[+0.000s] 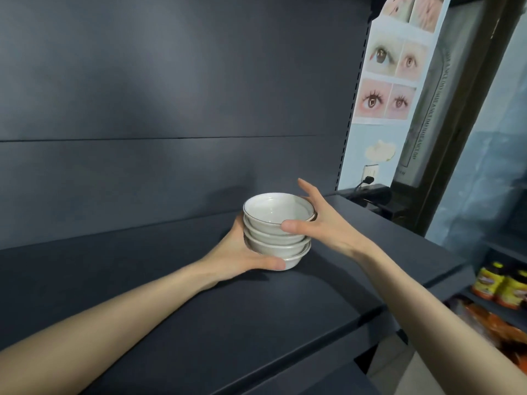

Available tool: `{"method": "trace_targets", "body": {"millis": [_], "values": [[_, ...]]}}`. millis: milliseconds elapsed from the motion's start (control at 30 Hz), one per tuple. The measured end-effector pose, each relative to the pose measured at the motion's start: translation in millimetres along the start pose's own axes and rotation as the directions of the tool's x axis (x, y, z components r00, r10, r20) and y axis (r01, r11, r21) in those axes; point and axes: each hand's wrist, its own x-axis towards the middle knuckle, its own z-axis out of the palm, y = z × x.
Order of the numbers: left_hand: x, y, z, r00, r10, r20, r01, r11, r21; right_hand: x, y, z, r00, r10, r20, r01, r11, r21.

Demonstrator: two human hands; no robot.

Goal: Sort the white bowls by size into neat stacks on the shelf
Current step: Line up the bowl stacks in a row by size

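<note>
A stack of several small white bowls (275,238) with thin dark rims stands on the dark shelf (171,295), right of its middle. My left hand (239,252) cups the stack's left side, thumb curled round the bottom bowl's front. My right hand (316,220) holds the top bowl (273,210) from the right, thumb on its near wall and fingers behind its far rim. The index finger points up and away. The top bowl sits slightly offset from those below it.
The shelf's dark back panel (171,95) rises close behind the stack. A slotted upright (352,109) and a poster (393,67) stand to the right. Below right, a lower shelf carries yellow jars (502,283) and orange packets (490,323). A black device (370,195) sits at the shelf's far right end.
</note>
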Motion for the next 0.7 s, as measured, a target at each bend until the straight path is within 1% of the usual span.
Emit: {"method": "trace_targets", "body": {"millis": [67,200,367,567,700], "values": [[2,1,4,0.999,0.040,0.004,-0.040,0.999,-0.005,0,2,-2,1.000,-0.008,0.007,0.008,1.000,0.009],[0,7,9,0.996,0.083,-0.034,-0.083,0.996,-0.007,2,5,-2,1.000,-0.021,0.009,0.021,1.000,0.020],[-6,18,14,0.989,0.133,-0.062,-0.130,0.990,0.050,5,8,-3,0.999,-0.049,0.009,0.049,0.998,0.044],[-23,37,25,0.983,0.111,-0.145,-0.098,0.990,0.097,1,0,-9,0.994,-0.090,0.056,0.087,0.994,0.066],[-43,56,30,0.967,0.081,-0.244,-0.058,0.993,0.099,-4,-15,-11,0.983,-0.147,0.108,0.135,0.984,0.116]]}}
